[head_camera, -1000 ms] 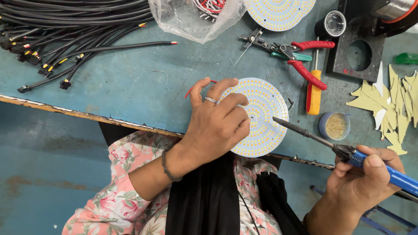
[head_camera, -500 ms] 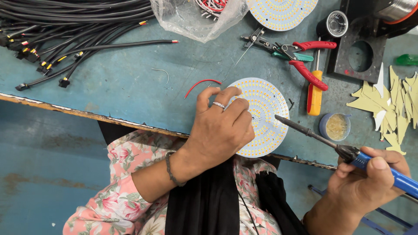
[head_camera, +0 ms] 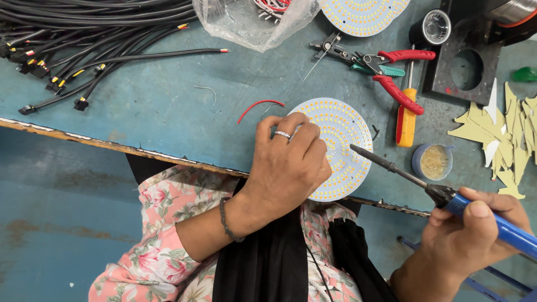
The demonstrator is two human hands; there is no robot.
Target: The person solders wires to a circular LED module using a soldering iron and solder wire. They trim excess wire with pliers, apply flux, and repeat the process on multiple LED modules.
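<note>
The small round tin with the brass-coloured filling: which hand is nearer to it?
Right. The right hand holds the soldering iron just below the tin; the left hand rests on the round LED board, further left.

matt painted worn bench (head_camera: 140, 117), glossy plastic pliers grips (head_camera: 400, 92), crinkled clear bag (head_camera: 246, 22).

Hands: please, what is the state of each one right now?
Left hand: closed, fingers pressing on the round LED board.
Right hand: closed around the blue handle of the soldering iron, its tip over the board.

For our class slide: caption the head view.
Left hand steadies a round LED board while the right hand holds a soldering iron.
</note>
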